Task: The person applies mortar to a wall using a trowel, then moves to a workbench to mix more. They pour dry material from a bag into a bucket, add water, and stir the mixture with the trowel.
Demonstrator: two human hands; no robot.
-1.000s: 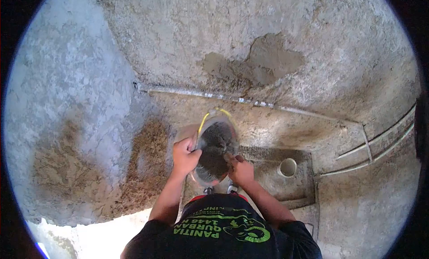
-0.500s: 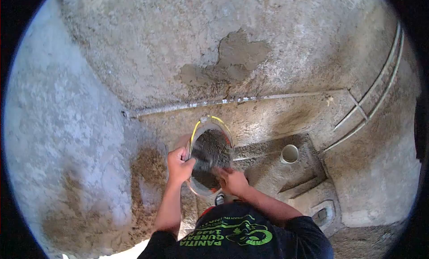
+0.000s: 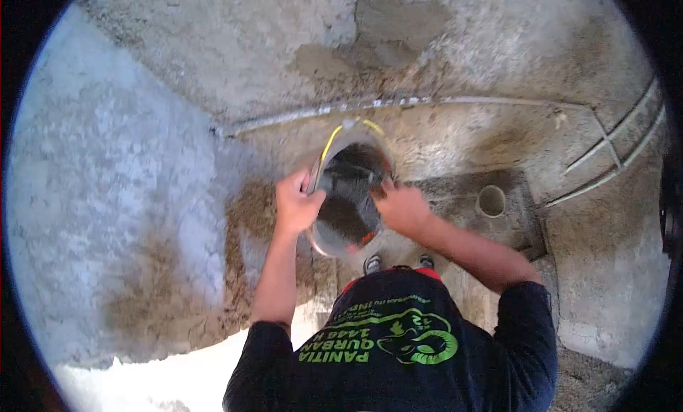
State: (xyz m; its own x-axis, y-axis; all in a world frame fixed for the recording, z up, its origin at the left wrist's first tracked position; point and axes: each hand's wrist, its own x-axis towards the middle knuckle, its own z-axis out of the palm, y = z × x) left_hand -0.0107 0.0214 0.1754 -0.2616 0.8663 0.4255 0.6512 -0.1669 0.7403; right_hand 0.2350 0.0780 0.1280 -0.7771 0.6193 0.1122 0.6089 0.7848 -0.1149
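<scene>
A bucket (image 3: pixel 329 250) of dark grey mortar (image 3: pixel 345 216) is tilted in front of my body, its mouth turned towards me. My left hand (image 3: pixel 295 202) is closed round the left side of its rim, thumb inside. At the right side of the mouth, my right hand (image 3: pixel 404 207) is closed on what looks like a trowel. Its grey blade (image 3: pixel 348 188) is blurred against the mortar inside the bucket, and the fingers cover its handle. A yellow band (image 3: pixel 331 142) runs along the far rim.
A rough wall ahead carries a darker damp mortar patch (image 3: pixel 398 28). Below it runs a thin pipe (image 3: pixel 299 118); more pipes (image 3: pixel 605 145) cross at the right. A round pipe opening (image 3: pixel 491 201) stands in the recessed floor. My shoes (image 3: pixel 372 263) show beneath the bucket.
The bucket and both hands sit higher in view. My right hand has moved from the near part of the bucket's mouth up to its right side. The left hand keeps its hold.
</scene>
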